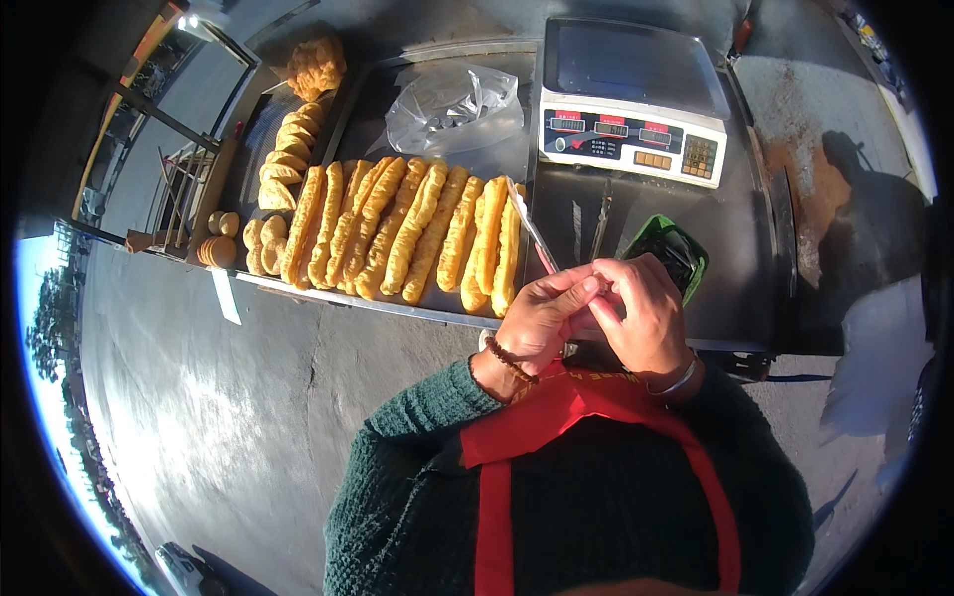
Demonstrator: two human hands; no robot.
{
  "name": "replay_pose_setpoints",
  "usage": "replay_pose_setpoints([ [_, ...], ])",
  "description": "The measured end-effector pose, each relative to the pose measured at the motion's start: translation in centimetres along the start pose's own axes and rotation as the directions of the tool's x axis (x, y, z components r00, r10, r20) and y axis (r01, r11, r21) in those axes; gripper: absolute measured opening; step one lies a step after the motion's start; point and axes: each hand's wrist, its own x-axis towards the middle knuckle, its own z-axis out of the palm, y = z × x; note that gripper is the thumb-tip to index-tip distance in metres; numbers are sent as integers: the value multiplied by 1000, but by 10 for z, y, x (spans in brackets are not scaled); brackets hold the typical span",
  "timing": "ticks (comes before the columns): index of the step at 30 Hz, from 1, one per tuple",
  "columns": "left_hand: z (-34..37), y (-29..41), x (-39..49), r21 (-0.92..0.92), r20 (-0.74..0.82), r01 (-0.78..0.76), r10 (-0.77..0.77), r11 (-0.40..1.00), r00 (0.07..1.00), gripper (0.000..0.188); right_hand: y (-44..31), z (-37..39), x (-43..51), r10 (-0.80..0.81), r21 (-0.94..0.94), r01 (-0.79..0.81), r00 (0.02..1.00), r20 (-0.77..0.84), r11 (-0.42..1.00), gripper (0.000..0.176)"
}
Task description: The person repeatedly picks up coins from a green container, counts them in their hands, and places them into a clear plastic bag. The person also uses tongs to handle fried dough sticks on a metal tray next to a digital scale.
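My left hand point(542, 316), with a brown beaded bracelet at the wrist, meets my right hand point(642, 311) in front of the red apron point(548, 426). The fingertips of both press together; whether something small is pinched between them cannot be told. Just beyond my left hand, a long thin utensil point(538, 237) with a pinkish lower part leans beside the fried dough sticks point(406, 227), which lie side by side in a metal tray. Partly behind my right hand stands a green basket point(699, 272) with dark contents. A silver bangle circles my right wrist.
Beyond my hands stands a white digital scale point(626, 141) with a metal pan. A clear plastic bag point(455, 108) rests behind the dough sticks. Flat pastries point(287, 149) and round dough balls point(266, 242) line the left end. A dark metal strip point(602, 216) lies below the scale.
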Motion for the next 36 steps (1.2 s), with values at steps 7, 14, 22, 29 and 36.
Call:
replay_pose_setpoints([
  [7,-48,78,3,112,-1,238,-240,965,971,35,-29,37,44,24,-20,-22,995,101,1000,38],
  [14,-69,172,34,119,60,53,-60,991,996,32,-40,82,144,-92,-168,92,996,5,982,24],
  [22,-104,267,84,300,-23,-5,12,954,1000,28,21,150,233,283,210,-284,958,32,936,25],
  [29,-169,287,85,576,429,-289,-18,-765,903,27,88,233,283,399,-161,-365,842,363,917,12],
  [36,-193,288,93,481,504,-292,-12,-827,864,5,107,278,287,589,-318,-498,631,506,807,27],
])
